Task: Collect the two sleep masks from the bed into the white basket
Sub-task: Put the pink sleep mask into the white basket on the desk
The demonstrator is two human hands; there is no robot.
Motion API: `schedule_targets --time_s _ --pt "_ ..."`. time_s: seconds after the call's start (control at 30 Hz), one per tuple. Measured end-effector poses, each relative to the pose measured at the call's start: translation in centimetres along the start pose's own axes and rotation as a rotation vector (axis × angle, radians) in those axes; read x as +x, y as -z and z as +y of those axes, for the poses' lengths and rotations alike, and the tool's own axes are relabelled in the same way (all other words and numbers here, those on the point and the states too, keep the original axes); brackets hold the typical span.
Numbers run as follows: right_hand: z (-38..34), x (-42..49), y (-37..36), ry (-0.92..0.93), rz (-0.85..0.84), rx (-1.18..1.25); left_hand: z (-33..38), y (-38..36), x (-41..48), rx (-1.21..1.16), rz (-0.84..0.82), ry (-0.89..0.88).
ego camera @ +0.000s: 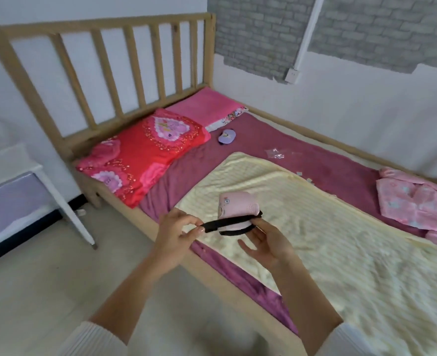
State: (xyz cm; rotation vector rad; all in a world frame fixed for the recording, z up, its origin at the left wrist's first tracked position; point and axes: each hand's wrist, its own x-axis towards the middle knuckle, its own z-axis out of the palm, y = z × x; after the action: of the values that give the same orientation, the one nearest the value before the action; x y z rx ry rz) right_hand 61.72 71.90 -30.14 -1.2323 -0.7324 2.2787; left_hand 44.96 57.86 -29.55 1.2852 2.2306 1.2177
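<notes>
The left hand pinches the black elastic strap of the pink padded sleep mask, while the right hand holds the mask's other end under its thumb, fingers loosely spread, above the cream ribbed blanket. It seems best to fold the strap against the mask so that nothing dangles. The small purple sleep mask lies near the red and pink pillows, and the white basket is not in view.

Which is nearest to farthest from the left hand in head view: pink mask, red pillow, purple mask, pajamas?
1. pink mask: just right of the left hand, which pinches its strap.
2. red pillow: ahead, to the left.
3. purple mask: farther up the bed, by the pillows.
4. pajamas: far right of the bed.
</notes>
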Motion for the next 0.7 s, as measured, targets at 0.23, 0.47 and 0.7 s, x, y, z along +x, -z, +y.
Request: schedule_targets --time_s 0.23,0.47,0.7 --pt "7.9 -0.7 -15.0 -0.117 -0.287 -0.259 -8.7 13.6 -3.8 -0.026 0.092 0.182" --pt "13.7 1.4 -27.3 -0.208 -0.494 -0.522 -15.7 22.7 -6.1 -0.261 0.323 0.434" --pt "20.7 8.1 -39.3 -0.214 -0.537 -0.579 -23.3 29.9 -4.2 -0.578 0.455 0.641"
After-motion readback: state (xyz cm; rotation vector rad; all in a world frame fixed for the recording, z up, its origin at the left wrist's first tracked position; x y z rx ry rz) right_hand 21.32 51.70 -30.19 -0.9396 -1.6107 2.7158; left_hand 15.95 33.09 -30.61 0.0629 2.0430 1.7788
